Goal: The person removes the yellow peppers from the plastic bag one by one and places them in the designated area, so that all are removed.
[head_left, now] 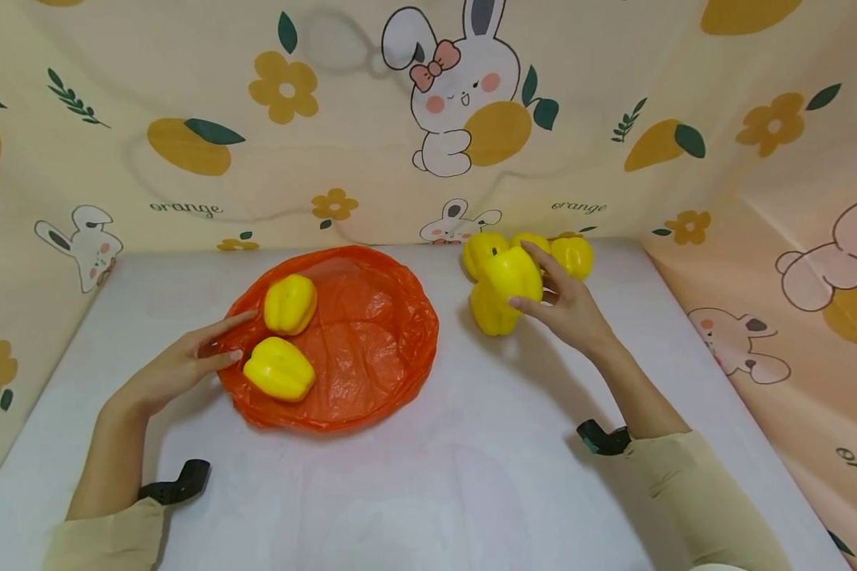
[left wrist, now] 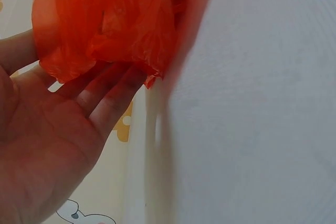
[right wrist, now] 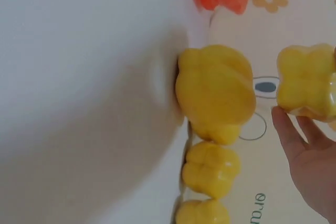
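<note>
An open red plastic bag (head_left: 364,373) lies spread on the table, its rim rolled into a ring. Two yellow bell peppers rest inside at its left: an upper pepper (head_left: 290,305) and a lower pepper (head_left: 280,369). My left hand (head_left: 171,369) pinches the bag's left rim between thumb and fingers; the left wrist view shows the fingers (left wrist: 107,95) under the red film. With my right hand (head_left: 571,309) I grip another yellow bell pepper (head_left: 513,276), raised off the table. In the right wrist view this held pepper (right wrist: 304,82) is apart from the pepper below (right wrist: 215,85).
Several yellow bell peppers stand at the table's back right, among them a rear left one (head_left: 477,252) and a rear right one (head_left: 574,258). A patterned cloth (head_left: 371,166) walls the white table (head_left: 428,484) at the back and sides.
</note>
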{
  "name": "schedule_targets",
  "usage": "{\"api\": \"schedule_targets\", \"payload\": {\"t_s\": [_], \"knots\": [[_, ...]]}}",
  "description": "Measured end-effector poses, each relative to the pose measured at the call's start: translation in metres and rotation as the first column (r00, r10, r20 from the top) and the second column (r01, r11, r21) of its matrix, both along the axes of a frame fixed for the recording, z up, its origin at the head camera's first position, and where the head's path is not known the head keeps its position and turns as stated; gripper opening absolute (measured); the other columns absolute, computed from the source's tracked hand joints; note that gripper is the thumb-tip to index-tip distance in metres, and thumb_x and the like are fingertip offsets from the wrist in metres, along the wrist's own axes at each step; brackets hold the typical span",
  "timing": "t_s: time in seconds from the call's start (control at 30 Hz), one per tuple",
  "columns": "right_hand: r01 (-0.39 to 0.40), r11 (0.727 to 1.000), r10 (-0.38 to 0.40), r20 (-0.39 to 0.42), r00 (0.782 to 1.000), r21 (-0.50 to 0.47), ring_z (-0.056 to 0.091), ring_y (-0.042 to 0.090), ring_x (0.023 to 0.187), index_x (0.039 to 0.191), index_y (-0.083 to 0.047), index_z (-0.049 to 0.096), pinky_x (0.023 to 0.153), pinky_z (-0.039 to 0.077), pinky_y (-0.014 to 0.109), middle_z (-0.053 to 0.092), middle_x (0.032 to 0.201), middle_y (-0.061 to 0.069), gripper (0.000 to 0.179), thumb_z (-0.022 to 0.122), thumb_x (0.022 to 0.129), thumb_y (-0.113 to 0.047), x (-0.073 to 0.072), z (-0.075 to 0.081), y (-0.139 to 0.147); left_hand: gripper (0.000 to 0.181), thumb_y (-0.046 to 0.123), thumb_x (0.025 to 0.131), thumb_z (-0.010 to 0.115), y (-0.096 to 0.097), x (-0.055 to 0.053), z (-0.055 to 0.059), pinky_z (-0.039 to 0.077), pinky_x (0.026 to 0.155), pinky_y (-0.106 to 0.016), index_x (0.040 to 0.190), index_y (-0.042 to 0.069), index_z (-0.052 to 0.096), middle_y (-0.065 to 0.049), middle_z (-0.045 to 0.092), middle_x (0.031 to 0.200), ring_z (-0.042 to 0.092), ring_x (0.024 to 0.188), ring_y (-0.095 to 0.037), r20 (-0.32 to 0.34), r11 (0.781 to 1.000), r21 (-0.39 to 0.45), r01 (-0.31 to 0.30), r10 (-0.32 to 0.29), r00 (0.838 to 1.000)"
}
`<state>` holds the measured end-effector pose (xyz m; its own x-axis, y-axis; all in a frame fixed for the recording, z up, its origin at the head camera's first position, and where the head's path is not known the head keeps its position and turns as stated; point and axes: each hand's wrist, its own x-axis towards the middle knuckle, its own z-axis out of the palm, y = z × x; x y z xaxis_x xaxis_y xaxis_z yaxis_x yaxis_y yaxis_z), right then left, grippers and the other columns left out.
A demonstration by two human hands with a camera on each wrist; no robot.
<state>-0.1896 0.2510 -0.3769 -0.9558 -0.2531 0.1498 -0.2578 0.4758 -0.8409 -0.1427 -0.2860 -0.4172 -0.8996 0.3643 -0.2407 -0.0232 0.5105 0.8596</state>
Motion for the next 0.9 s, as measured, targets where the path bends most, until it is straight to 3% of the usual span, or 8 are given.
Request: {"api": "schedule_targets", "payload": {"t_s": [0.27, 0.7, 0.9], "knots": [[0.079, 0.997, -0.078, -0.034, 0.996, 0.026, 0.054, 0.035, 0.122, 0.157, -0.024, 0.032, 0.098, 0.051, 0.028, 0.037, 0.154, 0.009, 0.081, 0.076, 0.089, -0.02, 0.0, -0.001, 0.013, 0.064, 0.024, 0.102, 0.056, 0.0, -0.001, 0.001, 0.029, 0.107, -0.07, 0.158, 0.017, 0.027, -0.024, 0.018, 0.161, 0.02, 0.14, -0.046, 0.002, 1.0, 0.01, 0.012, -0.012, 1.0], [0.202, 0.975, -0.204, 0.011, 0.979, 0.097, 0.054, 0.038, 0.117, 0.156, -0.025, 0.032, 0.09, 0.049, 0.031, 0.041, 0.149, 0.016, 0.082, 0.078, 0.088, -0.029, 0.003, -0.013, 0.034, 0.065, 0.03, 0.101, 0.056, -0.002, 0.001, -0.002, 0.028, 0.107, -0.071, 0.158, 0.019, 0.027, -0.023, 0.017, 0.161, 0.018, 0.142, -0.047, 0.016, 1.0, -0.002, -0.001, 0.001, 1.0], [0.23, 0.966, -0.234, 0.023, 0.972, 0.118, 0.054, 0.042, 0.117, 0.156, -0.024, 0.03, 0.091, 0.05, 0.047, 0.039, 0.151, 0.02, 0.083, 0.076, 0.088, -0.035, -0.001, -0.02, 0.037, 0.064, 0.027, 0.101, 0.056, -0.002, 0.0, -0.001, 0.024, 0.108, -0.073, 0.158, 0.019, 0.027, -0.024, 0.017, 0.161, 0.017, 0.142, -0.048, 0.012, 1.0, 0.009, -0.007, 0.007, 1.0]]}}
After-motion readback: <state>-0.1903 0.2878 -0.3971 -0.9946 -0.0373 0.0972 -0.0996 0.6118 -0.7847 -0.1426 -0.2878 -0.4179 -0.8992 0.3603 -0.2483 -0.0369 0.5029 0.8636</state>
